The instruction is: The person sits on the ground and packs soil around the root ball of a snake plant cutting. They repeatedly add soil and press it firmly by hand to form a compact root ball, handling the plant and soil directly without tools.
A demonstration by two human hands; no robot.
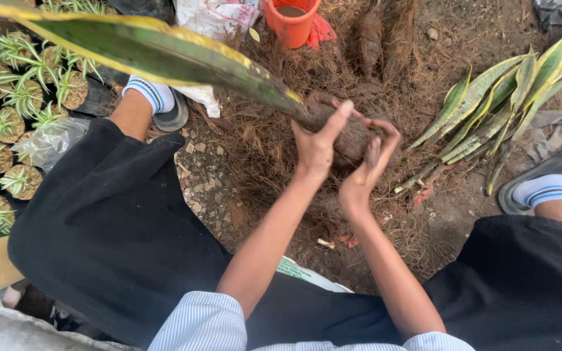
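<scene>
A long green leaf with yellow edges [157,52] stretches from the upper left down to a brown clump of roots and fibre [352,140]. My left hand [320,146] grips the clump where the leaf meets the roots. My right hand [369,166] cups the clump from the right side, fingers curled around it. Both hands hold it above a heap of brown coconut-like fibre [281,149] on the ground between my knees.
A bundle of similar yellow-edged leaves [502,104] lies at the right. Small potted spiky plants [14,110] stand at the left. An orange bucket [292,23] and a white sack [213,16] sit at the top. My shoes [548,179] rest on either side.
</scene>
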